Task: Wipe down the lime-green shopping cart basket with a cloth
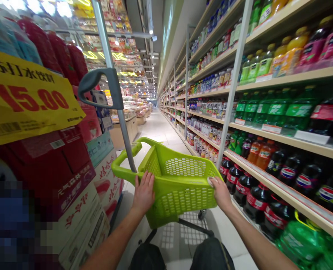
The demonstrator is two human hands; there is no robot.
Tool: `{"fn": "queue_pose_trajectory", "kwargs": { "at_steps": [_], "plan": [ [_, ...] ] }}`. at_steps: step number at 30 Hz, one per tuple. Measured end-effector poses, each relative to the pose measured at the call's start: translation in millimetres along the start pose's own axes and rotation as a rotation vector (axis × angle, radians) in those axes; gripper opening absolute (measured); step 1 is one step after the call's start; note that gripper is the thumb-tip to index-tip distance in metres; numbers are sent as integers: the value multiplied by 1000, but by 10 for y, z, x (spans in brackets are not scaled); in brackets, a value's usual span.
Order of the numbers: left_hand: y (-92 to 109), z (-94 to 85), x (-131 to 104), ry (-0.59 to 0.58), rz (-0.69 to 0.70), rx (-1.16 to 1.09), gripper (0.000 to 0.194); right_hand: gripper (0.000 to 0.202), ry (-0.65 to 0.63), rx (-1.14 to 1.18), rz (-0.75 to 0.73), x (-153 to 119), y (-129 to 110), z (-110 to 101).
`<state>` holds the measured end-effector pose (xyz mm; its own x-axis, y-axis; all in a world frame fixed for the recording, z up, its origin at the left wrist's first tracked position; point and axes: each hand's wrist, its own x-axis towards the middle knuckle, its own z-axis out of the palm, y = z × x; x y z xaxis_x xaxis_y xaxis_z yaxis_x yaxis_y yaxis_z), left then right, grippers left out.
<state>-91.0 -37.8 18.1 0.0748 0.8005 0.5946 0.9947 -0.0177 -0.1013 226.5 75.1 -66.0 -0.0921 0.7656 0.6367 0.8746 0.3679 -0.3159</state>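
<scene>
A lime-green plastic shopping cart (187,197) stands sideways in front of me, its basket walls perforated and nothing visible inside. My left hand (144,192) grips the basket's near rim by the handle end, with its fingers laid over the edge. At the opposite end, my right hand (220,190) is closed on a small white cloth (212,181), pressing it against the rim's corner. Most of that cloth is hidden by the fingers, so I cannot tell whether it is fabric or tissue. A grey pole with a loop handle (116,88) rises behind the cart's handle end.
Shelves of soda bottles (284,165) line the right side, close to my right arm. Stacked drink cartons (79,187) and a yellow price sign (28,99) crowd the left. A tiled aisle (156,125) runs ahead between the displays. My knees (211,255) are just below the cart.
</scene>
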Motion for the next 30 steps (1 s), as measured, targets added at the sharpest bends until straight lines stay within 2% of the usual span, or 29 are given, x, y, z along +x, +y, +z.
{"fn": "queue_pose_trajectory", "kwargs": {
  "at_steps": [3, 5, 7, 9, 11, 13, 17, 19, 21, 24, 26, 28, 30],
  "plan": [
    [19, 16, 2, 11, -15, 12, 55, 55, -24, 133, -167, -17, -360, 121],
    [14, 27, 1, 13, -12, 19, 55, 55, -40, 183, -218, -35, -373, 145],
    [7, 39, -2, 11, -9, 23, 55, 51, -15, 171, -138, -55, -142, 113],
    [7, 56, -5, 13, -15, 25, 54, 45, 32, 137, 14, -61, 165, 72],
    [19, 77, -2, 15, -24, 25, 54, 43, 61, 140, 108, -40, 300, 76],
    [39, 98, 6, 12, -34, 26, 54, 44, 71, 208, 84, -10, 117, 145],
    [63, 130, 24, -12, -53, 32, 56, 54, 35, 445, -161, 9, -809, 365],
    [51, 141, 20, -23, -51, 36, 58, 55, -4, 504, -260, 1, -1101, 432],
    [27, 150, 4, -28, -37, 37, 60, 54, -4, 493, -273, -10, -1115, 442],
    [10, 150, -30, -30, -26, 10, 60, 52, 36, 401, -165, -15, -880, 394],
    [52, 140, -37, -25, -58, -27, 59, 52, 36, 367, -89, 0, -843, 370],
    [156, 128, -7, -21, -66, -90, 58, 56, 17, 396, -82, 32, -1009, 390],
    [313, 123, 68, -32, -18, -192, 58, 62, -8, 468, -130, 78, -1288, 456]
  ]
}}
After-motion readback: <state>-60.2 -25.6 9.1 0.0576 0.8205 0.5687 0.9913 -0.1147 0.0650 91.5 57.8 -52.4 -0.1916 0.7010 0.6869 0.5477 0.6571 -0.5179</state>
